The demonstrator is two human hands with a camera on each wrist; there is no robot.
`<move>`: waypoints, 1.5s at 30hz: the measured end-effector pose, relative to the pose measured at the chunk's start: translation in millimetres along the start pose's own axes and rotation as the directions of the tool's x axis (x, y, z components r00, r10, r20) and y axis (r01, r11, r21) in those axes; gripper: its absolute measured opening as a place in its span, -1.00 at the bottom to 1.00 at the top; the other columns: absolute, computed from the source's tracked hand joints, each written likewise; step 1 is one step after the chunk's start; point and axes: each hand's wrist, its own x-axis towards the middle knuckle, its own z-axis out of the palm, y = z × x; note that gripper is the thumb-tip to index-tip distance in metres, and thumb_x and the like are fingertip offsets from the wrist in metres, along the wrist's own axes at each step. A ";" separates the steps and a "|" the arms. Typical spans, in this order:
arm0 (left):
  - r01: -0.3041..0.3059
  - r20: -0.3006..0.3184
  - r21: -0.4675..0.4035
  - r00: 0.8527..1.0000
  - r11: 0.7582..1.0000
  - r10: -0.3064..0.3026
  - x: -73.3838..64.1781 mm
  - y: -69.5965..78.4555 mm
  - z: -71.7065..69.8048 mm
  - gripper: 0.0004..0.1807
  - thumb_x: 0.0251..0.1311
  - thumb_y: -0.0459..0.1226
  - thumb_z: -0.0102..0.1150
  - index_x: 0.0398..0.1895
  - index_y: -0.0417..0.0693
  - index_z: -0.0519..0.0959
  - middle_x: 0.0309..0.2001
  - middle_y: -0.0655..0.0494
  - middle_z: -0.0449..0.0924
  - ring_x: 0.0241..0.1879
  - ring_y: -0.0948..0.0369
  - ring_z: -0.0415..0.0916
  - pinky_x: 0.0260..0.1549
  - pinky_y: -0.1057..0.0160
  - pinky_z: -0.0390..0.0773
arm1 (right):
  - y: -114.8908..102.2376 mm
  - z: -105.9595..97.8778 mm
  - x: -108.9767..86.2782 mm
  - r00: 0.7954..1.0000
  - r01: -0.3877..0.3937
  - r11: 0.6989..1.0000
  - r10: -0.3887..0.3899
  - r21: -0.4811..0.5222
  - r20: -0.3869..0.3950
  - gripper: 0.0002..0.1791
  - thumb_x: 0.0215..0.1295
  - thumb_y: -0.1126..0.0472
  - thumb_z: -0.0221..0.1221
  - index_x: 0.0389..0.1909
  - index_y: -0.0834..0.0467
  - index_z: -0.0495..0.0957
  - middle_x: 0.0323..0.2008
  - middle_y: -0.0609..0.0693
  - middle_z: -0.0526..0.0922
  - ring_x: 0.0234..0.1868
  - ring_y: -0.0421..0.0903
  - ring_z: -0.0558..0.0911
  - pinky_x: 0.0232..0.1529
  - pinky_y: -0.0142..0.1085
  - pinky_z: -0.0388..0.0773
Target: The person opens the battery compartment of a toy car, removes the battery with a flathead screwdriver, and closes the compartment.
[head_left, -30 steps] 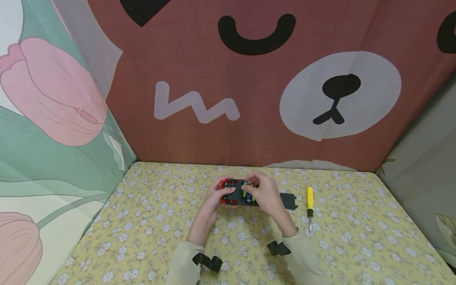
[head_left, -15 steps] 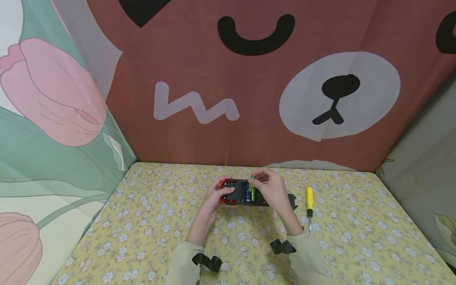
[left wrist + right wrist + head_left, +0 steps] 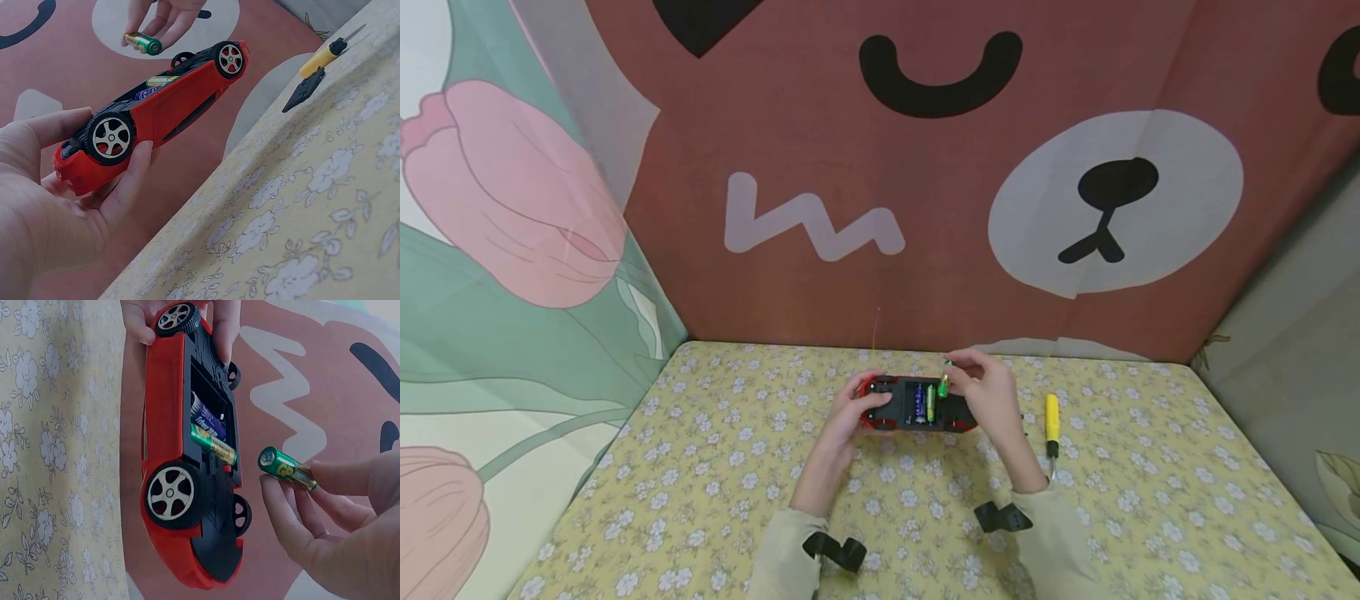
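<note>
Status: we've got the toy car (image 3: 169,406) underside-up over the bench (image 3: 700,500), near the far edge approx midway along. L hand (image 3: 848,410): thumb + fingers wrapped round its left end. R hand (image 3: 992,398): thumb + fingertips pinched on a green battery (image 3: 287,467), held apart from the car.

Chg vs ~0.5 s ago: that batt was tilted over the bay (image 3: 205,381); now it's clear of it, shifted twd the bench's right edge w/ the R hand. L hand + car approx same spot.

Means, on our read: 1 cell out, 2 in. Blue battery (image 3: 207,417) and second green battery (image 3: 214,445) lie side by side in the bay, bare gap at its left end. Can't tell if they're fully seated.

Cover (image 3: 304,90) is off, on the bench btwn car and yellow screwdriver (image 3: 1052,417), which lies twd the far right corner.
</note>
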 end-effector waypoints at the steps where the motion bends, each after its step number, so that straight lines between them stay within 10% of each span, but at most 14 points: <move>1: 0.000 0.001 -0.002 1.000 1.000 0.000 0.0 0.1 -0.1 -0.47 0.23 -0.38 0.29 0.31 -0.08 0.54 0.21 -0.15 0.57 -0.15 0.08 0.69 -0.48 0.17 0.73 | 0.6 -0.6 0.5 1.000 0.000 1.000 0.000 0.009 -0.007 -0.81 0.45 0.38 0.24 0.00 0.35 0.68 -0.16 0.25 0.69 -0.18 0.13 0.72 -0.20 -0.24 0.75; 17: -0.005 0.007 -0.019 1.000 1.000 0.005 0.2 1.6 -3.3 -0.48 0.25 -0.38 0.26 0.31 -0.04 0.54 0.22 -0.18 0.54 -0.18 0.06 0.70 -0.48 0.18 0.73 | 5.2 -9.5 4.8 0.996 -0.086 0.974 0.090 0.209 -0.008 -0.79 0.54 0.43 0.07 0.07 0.39 0.57 -0.08 0.28 0.53 -0.25 -0.14 0.62 -0.33 -0.20 0.77; 45: -0.028 -0.018 -0.015 0.999 0.999 0.028 1.8 0.3 -7.0 -0.55 0.23 -0.35 0.24 0.22 -0.03 0.59 0.08 -0.15 0.58 -0.32 0.10 0.68 -0.59 0.24 0.68 | 17.4 -28.8 10.6 0.974 -0.186 0.948 0.213 0.258 -0.079 -0.74 0.52 0.31 0.18 0.10 0.35 0.59 -0.22 -0.01 0.56 -0.25 -0.17 0.60 -0.24 -0.14 0.77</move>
